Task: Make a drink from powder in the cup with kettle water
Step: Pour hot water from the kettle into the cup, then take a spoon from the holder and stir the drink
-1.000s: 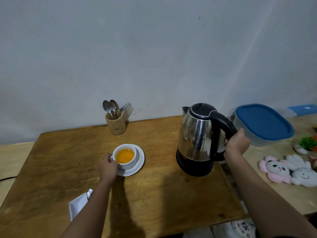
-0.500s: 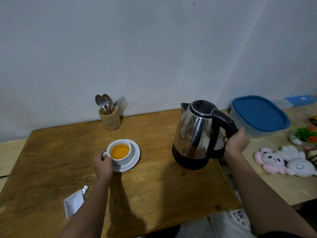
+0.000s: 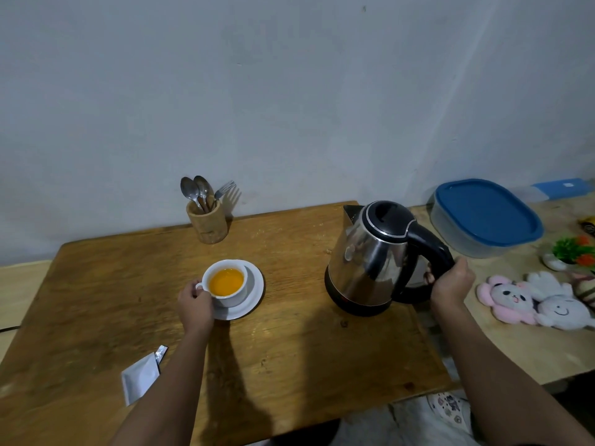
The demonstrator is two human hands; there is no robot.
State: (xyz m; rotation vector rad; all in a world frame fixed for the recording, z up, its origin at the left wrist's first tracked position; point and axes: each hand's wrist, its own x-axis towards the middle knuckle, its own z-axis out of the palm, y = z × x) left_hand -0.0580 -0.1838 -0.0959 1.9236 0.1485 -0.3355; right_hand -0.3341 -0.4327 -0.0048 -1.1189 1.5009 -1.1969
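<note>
A white cup (image 3: pixel 236 296) full of orange liquid stands on a white saucer (image 3: pixel 254 292) in the middle of the wooden table (image 3: pixel 289 365). My left hand (image 3: pixel 195 305) grips the cup at its handle from the near left. To the right, a steel kettle (image 3: pixel 370 262) with a black lid and base stands upright on the table, spout toward the wall. My right hand (image 3: pixel 452 283) is closed around its black handle. An opened white powder sachet (image 3: pixel 140 378) lies near the table's front left.
A wooden holder (image 3: pixel 207 223) with two spoons and a fork stands by the wall. On a paler table to the right are a blue-lidded container (image 3: pixel 486 217), a small potted plant (image 3: pixel 571 252) and plush toys (image 3: pixel 534 300).
The kettle stays upright on the table with my right hand on its handle. My left hand keeps hold of the cup. Only the camera view has shifted.
</note>
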